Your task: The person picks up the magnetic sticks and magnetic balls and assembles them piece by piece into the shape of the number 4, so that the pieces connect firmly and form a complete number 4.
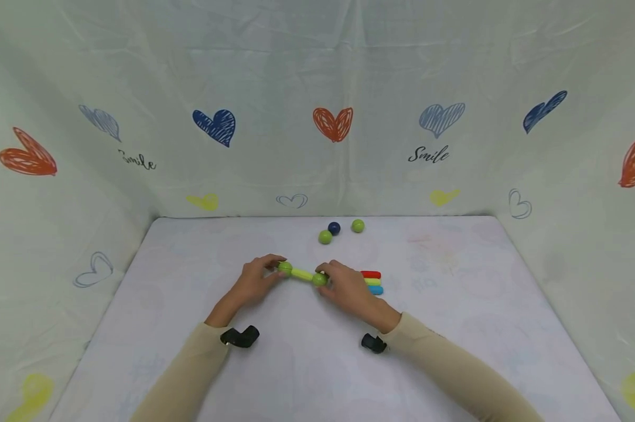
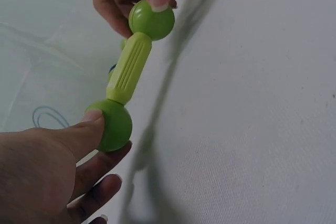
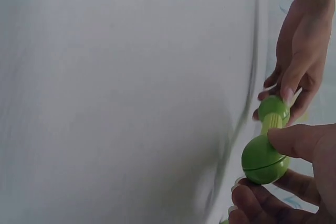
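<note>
A yellow-green ribbed rod [image 1: 301, 274] joins two green balls, one at each end. My left hand [image 1: 254, 281] pinches the left green ball [image 2: 116, 125] between thumb and fingers. At the other end, my right hand [image 1: 353, 290] holds the right green ball [image 3: 264, 160], thumb on top and fingertips beneath. Held between both hands, the piece slants slightly down to the right in the head view, and the left wrist view shows its shadow on the white table [image 2: 252, 129]. Grooves run along the rod's length.
Beyond the hands lie a dark blue ball [image 1: 334, 228], a green ball [image 1: 325, 237] touching it and another green ball [image 1: 358, 225]. Red [image 1: 371, 274], yellow [image 1: 372, 282] and blue rods [image 1: 375, 290] lie side by side, partly behind my right hand. A heart-printed curtain [image 1: 275, 70] encloses the table.
</note>
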Motion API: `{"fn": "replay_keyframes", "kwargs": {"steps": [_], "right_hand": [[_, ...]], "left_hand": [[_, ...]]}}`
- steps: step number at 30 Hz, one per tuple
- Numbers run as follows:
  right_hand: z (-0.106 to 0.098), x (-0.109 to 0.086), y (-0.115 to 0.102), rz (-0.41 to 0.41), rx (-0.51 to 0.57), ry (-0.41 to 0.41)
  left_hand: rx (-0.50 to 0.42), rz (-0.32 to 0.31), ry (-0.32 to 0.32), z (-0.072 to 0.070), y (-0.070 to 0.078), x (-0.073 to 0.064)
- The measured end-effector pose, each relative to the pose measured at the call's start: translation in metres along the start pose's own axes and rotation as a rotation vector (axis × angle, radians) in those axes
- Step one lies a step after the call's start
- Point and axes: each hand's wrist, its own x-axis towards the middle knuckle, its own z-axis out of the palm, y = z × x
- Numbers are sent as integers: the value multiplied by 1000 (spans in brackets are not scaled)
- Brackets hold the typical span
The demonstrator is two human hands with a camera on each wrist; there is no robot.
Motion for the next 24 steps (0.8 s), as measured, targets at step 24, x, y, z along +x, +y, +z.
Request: {"fn": "replay_keyframes", "kwargs": {"steps": [24], "right_hand": [[31, 3, -41, -9, 2, -78]], "left_hand": [[3, 15, 28, -1, -15, 14]]}}
